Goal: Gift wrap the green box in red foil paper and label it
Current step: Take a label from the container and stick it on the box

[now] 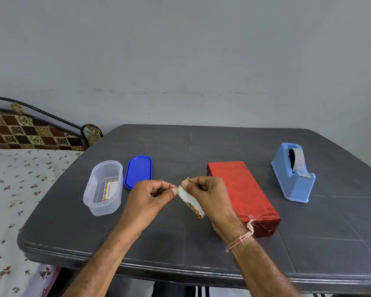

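The box, wrapped in red foil paper [242,194], lies on the dark grey table [180,239] right of centre, with tape showing at its near end. A small label sticker [191,200] with a flowery border hangs above the table just left of the box. My right hand [210,196] pinches its top end between thumb and fingers. My left hand [152,198] pinches at the same top corner with its thumb and fingertips. Both hands are above the table, apart from the box.
A clear plastic container [103,187] with another label inside stands at the left, its blue lid [138,171] beside it. A light blue tape dispenser [292,171] stands at the right. A bed with a flowered sheet [15,189] adjoins the table's left side.
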A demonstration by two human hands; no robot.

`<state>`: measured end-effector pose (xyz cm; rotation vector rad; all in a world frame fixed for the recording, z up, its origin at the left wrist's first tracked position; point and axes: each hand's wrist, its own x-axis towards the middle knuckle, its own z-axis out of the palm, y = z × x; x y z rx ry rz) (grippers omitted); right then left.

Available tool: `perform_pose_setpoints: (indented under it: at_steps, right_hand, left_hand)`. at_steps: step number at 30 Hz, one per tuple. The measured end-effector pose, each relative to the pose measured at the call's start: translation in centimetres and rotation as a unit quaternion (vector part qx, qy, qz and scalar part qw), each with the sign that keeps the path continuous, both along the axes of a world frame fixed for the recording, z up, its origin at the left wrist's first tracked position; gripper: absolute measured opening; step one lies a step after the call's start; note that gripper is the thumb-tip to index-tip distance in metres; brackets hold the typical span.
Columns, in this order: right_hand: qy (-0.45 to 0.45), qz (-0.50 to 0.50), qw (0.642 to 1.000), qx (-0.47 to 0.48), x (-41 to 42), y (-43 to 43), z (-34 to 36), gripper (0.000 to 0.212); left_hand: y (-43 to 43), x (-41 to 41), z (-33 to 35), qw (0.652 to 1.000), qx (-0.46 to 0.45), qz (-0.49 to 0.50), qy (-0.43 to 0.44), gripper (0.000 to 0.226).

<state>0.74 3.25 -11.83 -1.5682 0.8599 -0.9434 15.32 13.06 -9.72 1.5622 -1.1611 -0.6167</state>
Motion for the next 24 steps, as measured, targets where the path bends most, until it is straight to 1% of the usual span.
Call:
perform_pose_setpoints:
  at_steps: [6,19,24]
  right_hand:
    - [0.011,-0.004,1.0,-0.011,0.2,0.4,0.1,0.02]
    - [0.045,0.0,0.998,-0.035,0.3,0.8,0.0,0.021]
    - [0.05,-0.007,0.998,-0.036,0.2,0.8,0.1,0.019]
  left_hand:
    - [-0.1,0.1,-0.2,1.0,0.013,0.009,-0.026,0.011]
    - [-0.3,-1.0,-0.5,0.984,0.007,0.043,-0.172,0.014]
    - [-0.4,-1.0,-0.6,0.984,0.004,0.045,-0.175,0.013]
